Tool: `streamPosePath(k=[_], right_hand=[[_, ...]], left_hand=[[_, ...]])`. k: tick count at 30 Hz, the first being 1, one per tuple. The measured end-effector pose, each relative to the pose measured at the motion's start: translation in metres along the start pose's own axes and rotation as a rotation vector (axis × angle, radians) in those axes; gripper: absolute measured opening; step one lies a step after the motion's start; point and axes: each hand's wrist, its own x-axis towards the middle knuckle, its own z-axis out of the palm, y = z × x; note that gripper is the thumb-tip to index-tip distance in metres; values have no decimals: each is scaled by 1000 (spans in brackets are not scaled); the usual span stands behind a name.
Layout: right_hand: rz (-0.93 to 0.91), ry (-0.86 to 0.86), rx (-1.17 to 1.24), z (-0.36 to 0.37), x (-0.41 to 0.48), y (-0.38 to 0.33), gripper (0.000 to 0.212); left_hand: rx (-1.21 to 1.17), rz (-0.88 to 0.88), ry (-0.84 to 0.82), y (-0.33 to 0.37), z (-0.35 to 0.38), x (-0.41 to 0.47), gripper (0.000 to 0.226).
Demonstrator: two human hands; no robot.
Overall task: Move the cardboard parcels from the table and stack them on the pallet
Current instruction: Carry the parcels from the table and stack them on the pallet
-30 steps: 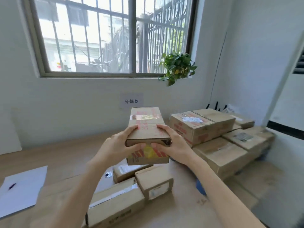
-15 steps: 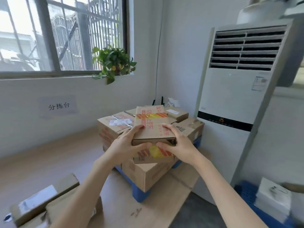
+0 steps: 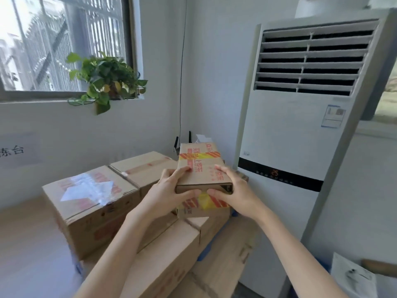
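Note:
I hold a small cardboard parcel (image 3: 202, 168) with red print and red-and-yellow tape in both hands. My left hand (image 3: 169, 196) grips its near left corner, and my right hand (image 3: 234, 194) grips its near right corner. The parcel hangs above the stack of parcels on the blue pallet (image 3: 207, 252). Below and to the left sit a taped box with a white label (image 3: 92, 203), a second box behind it (image 3: 146, 168), and a long lower box (image 3: 171, 261) under my left forearm.
A tall white floor air conditioner (image 3: 300, 130) stands close on the right of the stack. A potted plant (image 3: 107, 78) sits on the window sill. White items (image 3: 352, 276) lie at the lower right. The wooden floor (image 3: 28, 244) shows at the left.
The view has swung right, away from the table and onto the pallet stack. Both hands have carried the parcel along, and it now hangs over the stacked boxes, closer to them.

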Motion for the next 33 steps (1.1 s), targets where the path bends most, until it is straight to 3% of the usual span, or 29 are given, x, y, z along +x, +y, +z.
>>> streamPosePath(k=[12,16,25,33], right_hand=[[-39,-119,66,-37,162,106,78],[-92,-184,44,-40,218,143,77],[-271,-409,119,-19,335,210,71],[-364,-571,261,24,380,247,64]], left_hand=[[91,-75,96,-32,54,164,83],[186,-136,165,-46,76,205,76],[367,-394,272,-77,110,269,79],[507,-628,291,-96,128,281,82]])
